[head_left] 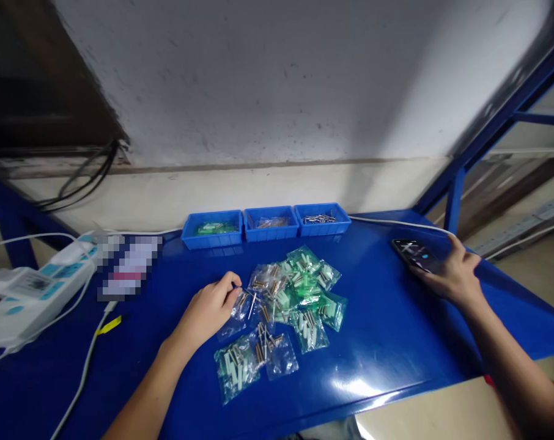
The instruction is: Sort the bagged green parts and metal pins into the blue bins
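Observation:
My right hand [458, 275] grips the near right end of a black smartphone [414, 255] with a lit screen, at the right of the blue table. Curled fingers close my left hand [215, 305], which rests at the left edge of a heap of small clear plastic bags [284, 360]. Anything between its fingertips is hidden. Some bags hold metal pins or screws; green-tinted bags [304, 284] hold pale plug-like pieces [309, 327]. A few loose long screws or pins [263, 342] lie on the bags near my left hand.
Along the wall stand three blue bins: one with green bags [213, 240], one with clear bags [271, 232], one with metal pieces [323, 229]. A white power strip [43, 293], a white cable [87, 366] and a pixelated device [128, 269] occupy the left. Blue frame posts [454, 198] flank the table.

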Action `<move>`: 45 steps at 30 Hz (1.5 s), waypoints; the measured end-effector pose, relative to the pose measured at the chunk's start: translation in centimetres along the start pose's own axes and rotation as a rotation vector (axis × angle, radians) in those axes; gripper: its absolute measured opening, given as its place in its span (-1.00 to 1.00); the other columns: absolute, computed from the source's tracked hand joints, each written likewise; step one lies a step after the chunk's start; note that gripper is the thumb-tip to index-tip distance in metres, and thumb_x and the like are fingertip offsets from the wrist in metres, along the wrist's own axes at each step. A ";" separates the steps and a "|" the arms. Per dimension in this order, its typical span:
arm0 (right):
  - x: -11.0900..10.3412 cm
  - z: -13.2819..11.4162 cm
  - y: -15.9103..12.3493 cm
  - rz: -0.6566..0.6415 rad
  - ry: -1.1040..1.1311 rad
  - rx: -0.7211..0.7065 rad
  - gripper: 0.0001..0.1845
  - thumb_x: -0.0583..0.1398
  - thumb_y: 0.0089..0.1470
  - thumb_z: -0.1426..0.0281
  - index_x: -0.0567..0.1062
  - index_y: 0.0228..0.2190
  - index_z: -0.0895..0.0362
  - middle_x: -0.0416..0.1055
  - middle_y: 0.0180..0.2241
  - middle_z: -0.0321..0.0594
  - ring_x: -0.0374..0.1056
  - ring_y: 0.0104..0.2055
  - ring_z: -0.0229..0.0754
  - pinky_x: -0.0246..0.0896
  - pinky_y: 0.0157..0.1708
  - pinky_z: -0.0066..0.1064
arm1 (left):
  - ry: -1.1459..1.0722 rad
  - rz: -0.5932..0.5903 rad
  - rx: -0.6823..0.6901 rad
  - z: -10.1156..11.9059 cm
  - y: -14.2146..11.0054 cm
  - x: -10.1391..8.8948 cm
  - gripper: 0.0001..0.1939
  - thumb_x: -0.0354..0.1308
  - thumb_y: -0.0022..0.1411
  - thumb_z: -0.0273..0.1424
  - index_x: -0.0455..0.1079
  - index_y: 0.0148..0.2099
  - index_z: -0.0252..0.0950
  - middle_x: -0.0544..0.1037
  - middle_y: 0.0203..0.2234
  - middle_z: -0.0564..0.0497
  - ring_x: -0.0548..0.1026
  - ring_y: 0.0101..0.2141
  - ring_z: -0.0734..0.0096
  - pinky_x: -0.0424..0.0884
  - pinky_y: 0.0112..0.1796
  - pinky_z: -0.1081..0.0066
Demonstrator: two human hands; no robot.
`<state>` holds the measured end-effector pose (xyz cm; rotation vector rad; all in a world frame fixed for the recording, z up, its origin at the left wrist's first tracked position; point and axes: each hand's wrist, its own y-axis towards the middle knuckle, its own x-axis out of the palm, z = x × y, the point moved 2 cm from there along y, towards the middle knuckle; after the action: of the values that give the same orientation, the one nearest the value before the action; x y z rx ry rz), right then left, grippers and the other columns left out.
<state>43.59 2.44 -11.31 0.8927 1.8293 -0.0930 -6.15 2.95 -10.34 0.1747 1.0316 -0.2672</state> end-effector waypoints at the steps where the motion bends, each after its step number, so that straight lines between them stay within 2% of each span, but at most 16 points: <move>1: 0.3 -0.5 0.5 -0.032 -0.012 -0.030 0.12 0.38 -0.32 0.14 0.05 0.22 0.18 0.16 -0.02 0.37 0.38 -0.14 0.19 0.15 -0.38 -0.17 | 0.007 0.006 0.008 0.0 0.0 0.1 -0.87 -0.11 0.28 -0.34 0.23 -0.20 -0.18 0.43 -0.52 0.11 0.41 -0.51 0.40 0.15 -0.50 0.47; 3: 1.1 -2.2 1.5 -0.122 -0.036 -0.090 0.10 0.32 -0.20 0.13 -0.05 0.24 0.24 0.11 0.02 0.41 0.36 -0.12 0.20 0.15 -0.34 -0.17 | 0.005 0.025 0.018 0.1 0.1 0.3 -0.88 -0.10 0.27 -0.34 0.24 -0.22 -0.19 0.43 -0.53 0.11 0.41 -0.52 0.41 0.16 -0.50 0.47; 6: 2.0 -7.1 1.7 -0.063 -0.079 -0.147 -0.06 0.26 -0.10 0.17 0.03 0.20 0.30 0.15 0.01 0.40 0.28 -0.05 0.29 0.14 -0.26 -0.12 | -0.080 0.081 0.030 -0.2 0.3 0.4 -0.87 -0.08 0.27 -0.32 0.24 -0.22 -0.20 0.41 -0.56 0.12 0.42 -0.52 0.41 0.23 -0.47 0.46; 8: 2.2 -11.6 -0.2 0.057 -0.034 -0.245 -0.21 0.22 -0.07 0.22 0.14 0.13 0.33 0.23 -0.03 0.31 0.23 0.00 0.30 0.13 -0.18 -0.06 | -0.196 0.158 0.027 -0.5 0.5 0.2 -0.86 -0.05 0.26 -0.28 0.25 -0.22 -0.22 0.45 -0.52 0.09 0.47 -0.47 0.39 0.30 -0.42 0.45; 10: 2.2 -16.6 -3.9 0.022 0.165 -0.461 -0.42 0.16 0.00 0.28 0.26 0.04 0.28 0.35 -0.11 0.14 0.27 -0.04 0.16 0.15 -0.16 -0.11 | -0.316 0.269 0.017 -0.9 0.5 -0.1 -0.83 0.00 0.24 -0.26 0.26 -0.18 -0.23 0.50 -0.43 0.05 0.51 -0.38 0.37 0.36 -0.35 0.43; 13: 2.1 -22.8 -11.0 -0.395 0.539 -0.684 -0.59 0.11 0.09 0.29 0.33 -0.03 0.16 0.44 -0.40 -0.19 0.35 -0.36 -0.14 0.21 -0.34 -0.32 | -0.439 0.449 -0.002 -1.1 0.3 -0.4 -0.74 0.05 0.23 -0.26 0.28 -0.06 -0.24 0.53 -0.35 0.01 0.53 -0.29 0.34 0.41 -0.26 0.40; 16: 2.0 -25.9 -16.2 -0.786 0.815 -0.587 -0.61 0.07 0.14 0.18 0.35 -0.07 0.13 0.36 -0.57 -0.33 0.26 -0.57 -0.28 0.13 -0.55 -0.43 | -0.488 0.557 0.005 -0.4 -0.2 -0.5 -0.77 0.06 0.24 -0.31 0.34 -0.07 -0.26 0.53 -0.29 -0.02 0.52 -0.24 0.33 0.43 -0.20 0.38; 18: 2.1 -26.5 -17.8 -0.951 1.006 -0.433 -0.62 0.03 0.16 0.12 0.36 -0.14 0.13 0.36 -0.55 -0.32 0.29 -0.56 -0.29 0.18 -0.53 -0.44 | -0.468 0.561 0.083 0.8 -0.6 -0.3 -0.86 0.06 0.24 -0.37 0.38 -0.17 -0.27 0.52 -0.28 -0.02 0.51 -0.23 0.34 0.43 -0.19 0.38; 20: 2.3 -26.3 -18.4 -1.007 1.167 -0.296 -0.65 0.04 0.15 0.12 0.37 -0.22 0.12 0.38 -0.50 -0.29 0.34 -0.48 -0.27 0.25 -0.44 -0.41 | -0.418 0.541 0.211 2.2 -1.0 -0.2 -0.90 0.06 0.24 -0.45 0.40 -0.24 -0.27 0.50 -0.29 -0.02 0.49 -0.24 0.37 0.42 -0.22 0.40; 25: 3.1 -24.8 -18.8 -0.928 1.264 -0.163 -0.73 0.19 0.04 0.16 0.38 -0.33 0.10 0.38 -0.46 -0.28 0.35 -0.41 -0.24 0.29 -0.35 -0.37 | -0.339 0.462 0.429 4.2 -1.7 0.4 -0.82 0.06 0.21 -0.59 0.42 -0.24 -0.24 0.40 -0.26 -0.03 0.44 -0.24 0.41 0.40 -0.22 0.41; 31: 3.5 -24.0 -18.9 -0.849 1.314 -0.144 -0.61 0.24 -0.02 0.25 0.34 -0.14 0.08 0.35 -0.44 -0.31 0.30 -0.44 -0.27 0.26 -0.40 -0.39 | -0.227 0.358 0.436 4.1 -1.8 1.0 -0.76 0.08 0.20 -0.57 0.47 -0.22 -0.13 0.26 -0.09 -0.06 0.32 -0.08 0.27 0.34 -0.15 0.28; 34: 3.1 -23.7 -18.7 -0.756 1.256 -0.228 -0.75 0.20 0.04 0.29 0.42 -0.20 0.07 0.35 -0.43 -0.28 0.31 -0.41 -0.24 0.25 -0.39 -0.36 | -0.196 0.318 0.319 4.1 -1.8 0.7 -0.82 0.10 0.20 -0.46 0.46 -0.19 -0.13 0.26 -0.07 -0.08 0.26 -0.04 0.17 0.29 -0.09 0.18; 37: 2.4 -23.5 -18.4 -0.603 1.143 -0.450 -0.93 0.16 0.08 0.40 0.46 -0.38 0.06 0.38 -0.40 -0.24 0.33 -0.33 -0.18 0.26 -0.33 -0.30 | -0.387 0.237 0.192 4.0 -1.5 0.3 -0.81 0.03 0.26 -0.31 0.43 -0.14 -0.18 0.35 -0.18 -0.09 0.33 -0.13 0.23 0.31 -0.10 0.21; 41: 1.8 -23.5 -18.8 -0.409 0.997 -0.848 -0.81 0.11 0.04 0.55 0.46 -0.40 0.04 0.38 -0.24 -0.20 0.28 -0.09 -0.08 0.20 -0.07 -0.09 | -0.684 0.130 0.005 3.6 -1.1 0.6 -0.70 -0.10 0.33 -0.23 0.40 -0.17 -0.23 0.47 -0.38 0.00 0.43 -0.34 0.36 0.37 -0.28 0.37; 43: 1.7 -23.5 -19.0 -0.360 0.911 -0.892 -0.75 0.09 0.02 0.58 0.48 -0.35 0.04 0.28 -0.11 -0.15 0.19 0.03 -0.03 0.15 -0.01 -0.04 | -0.706 0.155 -0.022 3.4 -1.0 0.8 -0.78 -0.01 0.29 -0.25 0.38 -0.20 -0.25 0.48 -0.40 0.02 0.43 -0.37 0.39 0.37 -0.34 0.41; 45: 1.7 -23.6 -19.1 -0.376 0.841 -0.837 -0.74 0.10 0.00 0.55 0.48 -0.28 0.06 0.19 -0.05 -0.09 0.13 0.07 0.01 0.17 -0.03 -0.04 | -0.621 0.266 0.025 3.4 -1.0 0.7 -0.85 0.06 0.25 -0.31 0.38 -0.24 -0.26 0.48 -0.38 0.02 0.43 -0.36 0.39 0.36 -0.34 0.42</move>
<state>13.43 0.21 -8.51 -0.0589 2.4550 0.8724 -3.30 0.96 -9.26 0.2309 0.3823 -0.0798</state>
